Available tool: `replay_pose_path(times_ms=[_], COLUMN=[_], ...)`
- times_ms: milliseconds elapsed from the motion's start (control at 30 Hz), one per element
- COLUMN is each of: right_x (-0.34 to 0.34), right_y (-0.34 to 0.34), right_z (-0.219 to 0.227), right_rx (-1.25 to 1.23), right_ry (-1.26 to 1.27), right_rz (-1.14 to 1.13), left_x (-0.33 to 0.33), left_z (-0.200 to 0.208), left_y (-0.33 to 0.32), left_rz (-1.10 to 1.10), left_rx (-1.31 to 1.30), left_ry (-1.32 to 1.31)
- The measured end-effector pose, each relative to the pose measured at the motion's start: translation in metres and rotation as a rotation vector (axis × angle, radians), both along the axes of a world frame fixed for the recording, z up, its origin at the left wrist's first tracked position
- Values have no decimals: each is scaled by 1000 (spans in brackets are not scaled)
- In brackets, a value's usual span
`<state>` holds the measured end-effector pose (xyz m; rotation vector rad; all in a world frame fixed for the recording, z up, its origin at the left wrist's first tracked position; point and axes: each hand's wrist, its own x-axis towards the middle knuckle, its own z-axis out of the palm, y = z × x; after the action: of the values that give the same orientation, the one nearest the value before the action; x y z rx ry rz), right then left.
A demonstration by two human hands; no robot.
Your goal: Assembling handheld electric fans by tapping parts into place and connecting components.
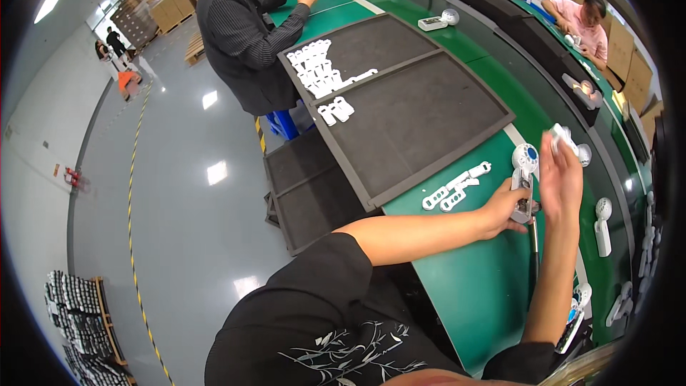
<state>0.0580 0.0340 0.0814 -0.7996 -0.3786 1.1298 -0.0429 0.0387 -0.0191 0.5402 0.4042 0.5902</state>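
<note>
My left hand (502, 209) is closed around the grey handle of a small handheld fan (524, 159). The fan stands head up, showing a round white grille with a blue centre; its handle seems uncovered, with inner parts visible. Beside it, my right hand (561, 184) is raised, thumb and fingertips around a white plastic piece (561, 137) whose outline is blurred. Just behind these fingers is a round fan head (584, 155); whether it joins the piece cannot be told. A dark screwdriver-like tool (534, 239) is partly hidden below the fan. White handle covers (457, 187) lie left of my hands.
Black foam trays (421, 111) hold white covers (314, 68) at the far left. On the green conveyor belt at right lie more fans (603, 227). One co-worker (246, 36) stands beyond the trays holding a fan; another (582, 25) sits across the belt.
</note>
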Motion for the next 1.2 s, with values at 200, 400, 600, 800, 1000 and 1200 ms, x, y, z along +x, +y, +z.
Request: replay_pose_path(times_ms=[200, 400, 600, 800, 1000, 1200], right_x=[68, 50, 32, 22, 7, -8], right_y=[-65, -88, -90, -81, -80, -82], right_z=[-28, -18, -5, -13, -26, -44], right_rx=[42, 136, 171, 116, 39, 60], right_ry=[-19, -104, 33, -324, -618, -899], right_rz=[-125, -114, 48, -42, 17, -202], left_x=[8, 1, -3, -3, -3, -1], left_z=[2, 2, 10, 16, 18, 17], left_y=[-9, -12, 0, 4, -1, -9], left_rz=[-116, -49, 62, 68, 165, 263], left_rx=[212, 402, 491, 585, 781, 862], left_ry=[-28, -111, -60, -39, -110, -73])
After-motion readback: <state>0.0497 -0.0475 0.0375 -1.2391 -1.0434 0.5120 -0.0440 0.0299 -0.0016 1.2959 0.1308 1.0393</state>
